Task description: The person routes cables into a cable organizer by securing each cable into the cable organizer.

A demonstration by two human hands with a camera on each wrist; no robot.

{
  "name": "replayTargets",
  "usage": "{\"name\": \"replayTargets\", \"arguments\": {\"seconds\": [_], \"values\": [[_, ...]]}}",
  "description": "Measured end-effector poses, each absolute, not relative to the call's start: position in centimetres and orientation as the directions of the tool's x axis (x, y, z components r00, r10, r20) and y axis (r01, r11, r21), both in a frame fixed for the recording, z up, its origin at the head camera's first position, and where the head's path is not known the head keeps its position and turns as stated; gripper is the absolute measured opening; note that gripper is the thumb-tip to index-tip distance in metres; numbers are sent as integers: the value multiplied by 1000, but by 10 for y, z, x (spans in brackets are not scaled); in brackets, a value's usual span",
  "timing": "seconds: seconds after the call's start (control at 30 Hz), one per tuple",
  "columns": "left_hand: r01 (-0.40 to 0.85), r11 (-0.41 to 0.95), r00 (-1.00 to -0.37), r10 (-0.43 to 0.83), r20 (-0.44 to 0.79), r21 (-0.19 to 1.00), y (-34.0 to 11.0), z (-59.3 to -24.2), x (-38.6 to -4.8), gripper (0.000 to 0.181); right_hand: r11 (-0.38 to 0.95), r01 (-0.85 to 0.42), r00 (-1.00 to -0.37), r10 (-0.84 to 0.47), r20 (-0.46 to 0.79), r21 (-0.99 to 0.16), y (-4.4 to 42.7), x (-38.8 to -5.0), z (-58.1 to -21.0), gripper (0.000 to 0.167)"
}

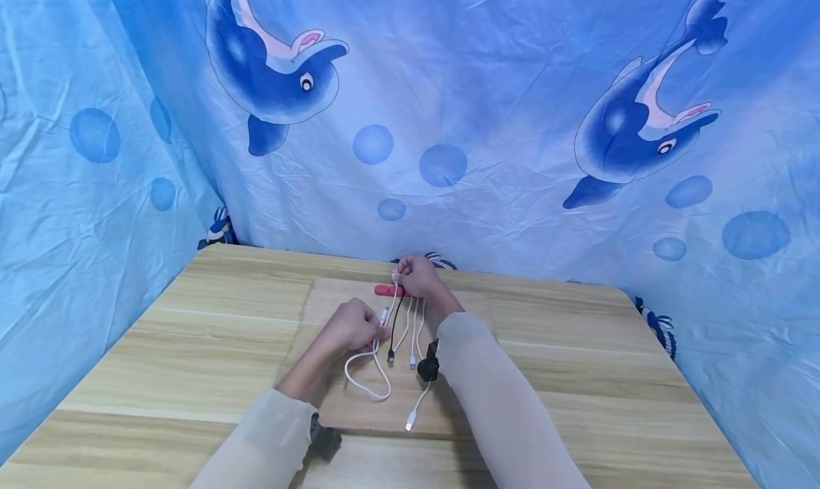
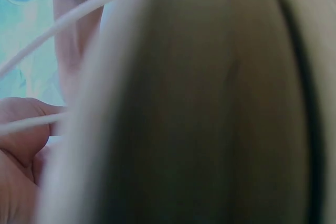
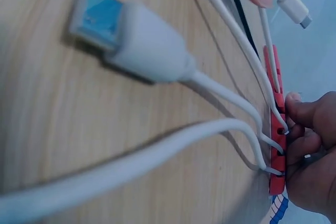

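Observation:
A red cable holder strip (image 1: 384,290) lies near the far edge of the table, with several white cables (image 3: 157,153) and one black cable (image 1: 398,314) running through its slots. My left hand (image 1: 354,325) pinches a white cable with a small metal-tipped plug (image 3: 294,6), a loop of it hanging below. At the strip's far side is my right hand (image 1: 419,275), fingers curled and seeming to pinch that white cable by a slot. In the left wrist view, a blurred wooden surface hides much of the scene; part of my left hand (image 2: 21,140) shows behind a white cable.
A thin wooden board (image 1: 359,418) lies on the wood-grain table (image 1: 192,346). Loose USB plugs (image 1: 411,421) point toward me, one close to the right wrist camera. A blue curtain with dolphins (image 1: 397,83) stands behind the table.

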State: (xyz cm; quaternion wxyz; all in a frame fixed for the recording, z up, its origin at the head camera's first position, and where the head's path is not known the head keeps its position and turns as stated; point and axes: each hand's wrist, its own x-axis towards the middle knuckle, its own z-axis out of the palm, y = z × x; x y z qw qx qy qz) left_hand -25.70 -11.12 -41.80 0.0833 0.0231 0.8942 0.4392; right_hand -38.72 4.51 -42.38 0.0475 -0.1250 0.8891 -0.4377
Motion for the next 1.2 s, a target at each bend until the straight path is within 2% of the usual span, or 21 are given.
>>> {"name": "replayTargets", "arguments": {"seconds": [0.27,0.6,0.87,1.2], "values": [[72,660,-984,171,-56,748,-107,-416,-253,30,524,-80,-964,-259,-69,-848,50,-387,-424,8],[-7,614,-981,149,-125,789,-106,-414,-254,28,473,-39,-969,-234,-83,-880,53,-384,-422,6],[-28,623,-993,73,-94,781,-109,-413,-253,44,468,-82,-964,-263,-50,-880,55,-384,-426,10],[-56,732,-994,21,-104,679,-116,-405,-251,43,448,-71,-963,-263,-55,-891,55,-382,-424,12]]}}
